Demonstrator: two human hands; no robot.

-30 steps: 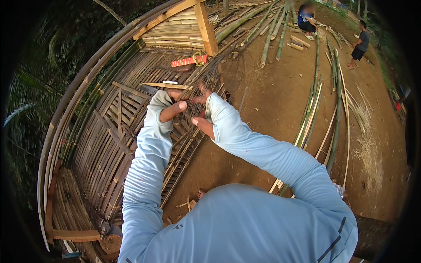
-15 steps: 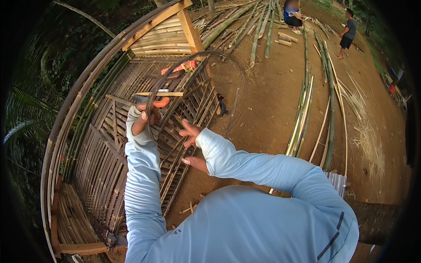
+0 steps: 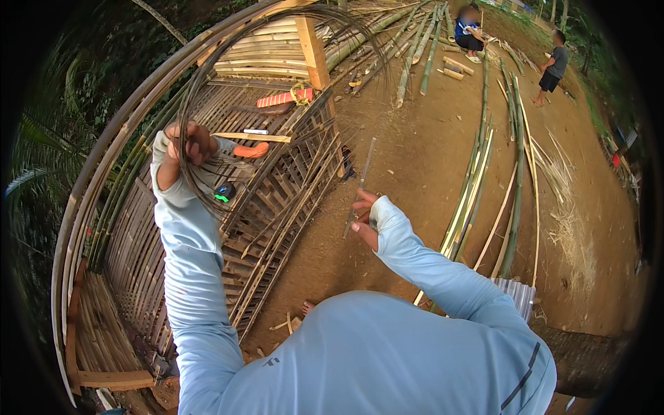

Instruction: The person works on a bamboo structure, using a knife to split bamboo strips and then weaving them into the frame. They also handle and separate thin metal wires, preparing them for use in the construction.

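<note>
My left hand [image 3: 190,145] is raised over a slatted bamboo platform [image 3: 152,235], its fingers wrapped round a large loose coil of thin dark wire [image 3: 232,43]. The coil arches up and across toward the far right of the platform. Off the platform's right side, my right hand [image 3: 366,220] hovers above bare soil with thumb and fingers apart. A thin straight strip [image 3: 368,162] appears behind those fingers; it seems to lie on the ground. Below my left hand, a black and green tape measure [image 3: 223,192] rests on the slats, near an orange-handled tool [image 3: 250,150].
A white marker [image 3: 256,131], a wooden stick [image 3: 252,137] and a red striped item [image 3: 277,99] lie on the platform. Long bamboo poles [image 3: 515,187] and pale shavings [image 3: 570,235] cover ground to the right. Two people [image 3: 469,31] are farther off, one sitting, one standing [image 3: 552,68].
My left hand has moved left with the wire coil, which now rises higher. My right hand has moved away to the right. The tape measure has come into sight.
</note>
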